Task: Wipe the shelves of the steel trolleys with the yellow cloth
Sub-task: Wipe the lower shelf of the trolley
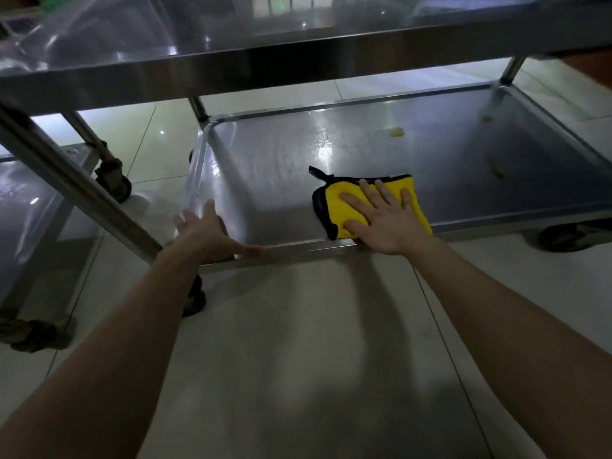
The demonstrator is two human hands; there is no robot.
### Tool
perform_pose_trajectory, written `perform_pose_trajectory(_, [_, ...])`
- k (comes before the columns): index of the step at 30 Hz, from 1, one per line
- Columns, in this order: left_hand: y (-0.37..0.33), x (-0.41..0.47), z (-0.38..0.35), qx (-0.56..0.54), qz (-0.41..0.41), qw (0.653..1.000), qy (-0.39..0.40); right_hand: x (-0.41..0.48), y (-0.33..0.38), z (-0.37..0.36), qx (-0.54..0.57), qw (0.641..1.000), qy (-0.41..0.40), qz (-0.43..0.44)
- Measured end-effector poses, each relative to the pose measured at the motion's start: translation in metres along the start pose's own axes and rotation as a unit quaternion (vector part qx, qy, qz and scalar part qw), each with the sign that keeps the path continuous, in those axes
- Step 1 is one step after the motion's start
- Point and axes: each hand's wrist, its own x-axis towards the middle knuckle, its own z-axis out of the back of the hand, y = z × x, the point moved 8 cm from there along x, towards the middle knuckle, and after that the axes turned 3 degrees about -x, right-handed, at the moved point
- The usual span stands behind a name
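With the right hand (385, 215) flat on the cloth (334, 207), grasping nothing, and the left hand (207, 231) open on the rim, sweep the lower shelf (265, 167) toward the yellow crumb (396, 132) at upper right.

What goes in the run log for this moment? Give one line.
step: wiping lower steel trolley shelf | right hand: flat on yellow cloth | left hand: bracing shelf's near-left corner | yellowish spots: unwiped

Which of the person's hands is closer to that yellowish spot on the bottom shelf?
The right hand. It lies flat on the yellow cloth, in front of the yellowish spot on the lower shelf. The left hand rests at the shelf's near left corner, much farther away.
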Motion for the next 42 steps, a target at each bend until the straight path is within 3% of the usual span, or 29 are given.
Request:
perform_pose_trajectory(7, [-0.002,-0.009,0.002,0.026,-0.011,0.999,-0.034,0.033,-0.050,0.008,0.019,0.997,0.020,-0.066])
perform_pose_trajectory(12, [-0.001,-0.014,-0.001,0.048,-0.011,0.997,-0.052,0.085,-0.019,0.012,-0.003,0.995,0.013,-0.096])
perform_pose_trajectory(20, [0.012,-0.004,-0.009,0.032,-0.013,0.997,-0.076,0.155,0.157,0.011,-0.029,0.999,0.026,0.036])
perform_pose_trajectory(24, [0.011,-0.006,-0.008,0.021,-0.011,0.997,-0.071,0.128,0.191,0.002,-0.027,0.994,0.018,0.105])
perform_pose_trajectory(27, [0.006,-0.012,-0.004,0.007,-0.012,0.999,-0.050,0.084,0.180,-0.005,-0.034,0.987,0.022,0.156])
perform_pose_trajectory(35, [-0.002,-0.028,0.001,-0.014,-0.005,1.000,-0.027,0.027,0.120,0.006,-0.076,0.971,0.127,0.187])
perform_pose_trajectory(39, [0.004,-0.019,0.001,0.012,-0.004,0.999,-0.037,0.015,0.096,0.006,-0.044,0.981,0.074,0.173])
perform_pose_trajectory(42, [0.004,-0.015,0.004,0.034,0.000,0.997,-0.068,0.005,0.035,0.010,-0.031,0.989,0.038,0.142])
